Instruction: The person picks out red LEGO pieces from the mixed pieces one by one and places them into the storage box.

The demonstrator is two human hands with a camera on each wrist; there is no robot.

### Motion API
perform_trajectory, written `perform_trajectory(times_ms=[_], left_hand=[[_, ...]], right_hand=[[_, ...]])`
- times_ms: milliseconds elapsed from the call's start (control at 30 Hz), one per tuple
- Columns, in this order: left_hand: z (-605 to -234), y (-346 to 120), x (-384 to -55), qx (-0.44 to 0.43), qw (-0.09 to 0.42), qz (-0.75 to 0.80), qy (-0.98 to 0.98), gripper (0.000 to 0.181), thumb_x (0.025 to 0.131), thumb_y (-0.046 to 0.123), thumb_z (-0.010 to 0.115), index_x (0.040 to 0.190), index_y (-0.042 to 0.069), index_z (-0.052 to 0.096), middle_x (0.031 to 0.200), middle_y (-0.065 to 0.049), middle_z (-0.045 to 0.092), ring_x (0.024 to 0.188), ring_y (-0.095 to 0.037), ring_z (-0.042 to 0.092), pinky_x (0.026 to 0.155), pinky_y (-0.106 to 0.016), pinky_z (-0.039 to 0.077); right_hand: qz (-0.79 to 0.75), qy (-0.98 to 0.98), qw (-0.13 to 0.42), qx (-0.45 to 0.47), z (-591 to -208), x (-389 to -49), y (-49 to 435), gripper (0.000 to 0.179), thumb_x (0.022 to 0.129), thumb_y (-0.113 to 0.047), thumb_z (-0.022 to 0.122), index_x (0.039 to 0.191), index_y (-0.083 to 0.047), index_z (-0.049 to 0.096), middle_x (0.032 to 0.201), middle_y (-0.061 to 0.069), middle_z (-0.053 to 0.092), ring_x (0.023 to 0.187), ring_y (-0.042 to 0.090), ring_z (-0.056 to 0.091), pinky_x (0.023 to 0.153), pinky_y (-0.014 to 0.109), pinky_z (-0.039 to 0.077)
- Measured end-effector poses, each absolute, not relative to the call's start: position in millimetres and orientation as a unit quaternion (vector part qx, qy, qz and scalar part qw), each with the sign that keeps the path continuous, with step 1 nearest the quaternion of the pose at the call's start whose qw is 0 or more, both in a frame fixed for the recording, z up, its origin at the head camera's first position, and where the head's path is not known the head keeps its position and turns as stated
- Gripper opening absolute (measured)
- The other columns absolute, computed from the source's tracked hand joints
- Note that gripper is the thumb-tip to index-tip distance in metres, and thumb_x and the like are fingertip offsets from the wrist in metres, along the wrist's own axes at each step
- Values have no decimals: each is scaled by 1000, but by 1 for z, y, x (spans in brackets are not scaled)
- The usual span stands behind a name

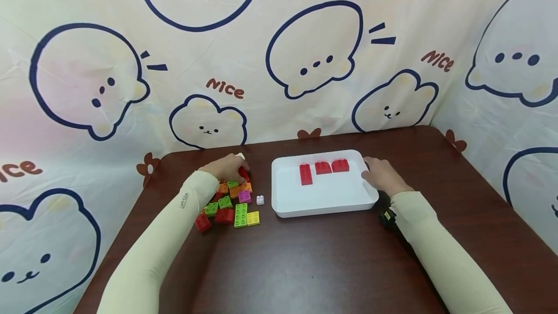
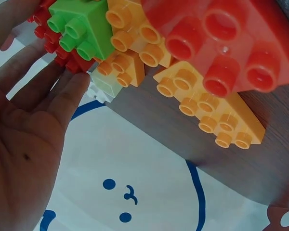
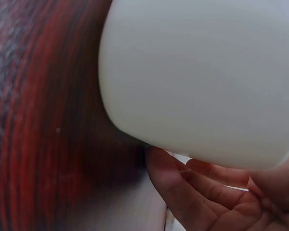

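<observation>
My left hand (image 1: 225, 167) is over the far end of a pile of toy building bricks at the left. Its thumb and fingers pinch a red brick (image 1: 244, 174), whose studs show between them in the left wrist view; part of it is hidden by the hand. Beside those fingers are a green brick (image 2: 89, 26) and orange bricks (image 2: 209, 108). My right hand (image 1: 384, 176) grips the right edge of a white tray (image 1: 322, 202), thumb and fingers at its rim. Three red bricks (image 1: 306, 174) lie inside the tray, toward its far side.
Nearer in the pile are green bricks (image 1: 240, 215), a yellow brick (image 1: 253, 218), a magenta brick (image 1: 244, 196) and more red ones (image 1: 224, 216). A small white brick (image 1: 260, 200) sits between pile and tray. Patterned cloth (image 1: 305, 52) hangs behind the dark wooden table (image 1: 296, 265).
</observation>
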State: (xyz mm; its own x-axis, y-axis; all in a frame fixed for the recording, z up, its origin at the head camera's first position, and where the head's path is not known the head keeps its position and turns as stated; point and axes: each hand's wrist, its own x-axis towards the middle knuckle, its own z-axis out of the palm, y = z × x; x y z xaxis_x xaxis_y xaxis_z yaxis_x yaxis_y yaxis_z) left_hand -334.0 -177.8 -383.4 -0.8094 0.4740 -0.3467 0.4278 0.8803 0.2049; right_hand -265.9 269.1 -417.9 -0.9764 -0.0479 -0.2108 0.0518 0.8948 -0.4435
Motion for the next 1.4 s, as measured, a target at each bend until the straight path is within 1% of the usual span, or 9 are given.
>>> perform_trajectory(times_ms=[300, 567, 967, 1167, 1400], left_hand=[[-383, -178, -335, 249, 200, 49, 946, 44, 88, 22, 81, 128, 7, 70, 119, -11, 68, 104, -26, 60, 92, -42, 56], [-380, -175, -333, 241, 197, 57, 949, 44, 88, 23, 81, 128, 9, 70, 121, -11, 65, 103, -24, 60, 91, -40, 57], [-372, -170, -328, 240, 194, 78, 948, 48, 90, 23, 79, 133, 7, 66, 126, -14, 66, 100, -25, 63, 85, -39, 59], [-367, -164, -327, 265, 176, 76, 945, 49, 90, 23, 79, 133, 5, 66, 127, -15, 66, 101, -24, 63, 85, -37, 59], [-359, -154, -322, 292, 157, 83, 940, 49, 90, 21, 77, 134, 3, 65, 129, -15, 65, 100, -24, 62, 84, -37, 59]], right_hand=[[-224, 968, 111, 4, -418, -268, 269, 61, 102, -16, 53, 152, 11, 31, 150, 35, 38, 133, 49, 43, 108, 63, 37], [-229, 967, 112, 1, -417, -265, 270, 61, 103, -17, 53, 152, 11, 30, 150, 36, 37, 132, 49, 44, 108, 63, 37], [-229, 967, 111, 1, -418, -266, 270, 62, 102, -17, 54, 152, 11, 30, 149, 36, 37, 130, 49, 45, 107, 63, 39], [-228, 968, 109, 1, -420, -266, 270, 62, 102, -17, 55, 152, 11, 31, 149, 36, 38, 131, 49, 44, 107, 63, 38], [-230, 967, 108, -2, -420, -266, 270, 63, 102, -18, 56, 151, 11, 31, 149, 36, 38, 128, 49, 46, 105, 63, 40]])
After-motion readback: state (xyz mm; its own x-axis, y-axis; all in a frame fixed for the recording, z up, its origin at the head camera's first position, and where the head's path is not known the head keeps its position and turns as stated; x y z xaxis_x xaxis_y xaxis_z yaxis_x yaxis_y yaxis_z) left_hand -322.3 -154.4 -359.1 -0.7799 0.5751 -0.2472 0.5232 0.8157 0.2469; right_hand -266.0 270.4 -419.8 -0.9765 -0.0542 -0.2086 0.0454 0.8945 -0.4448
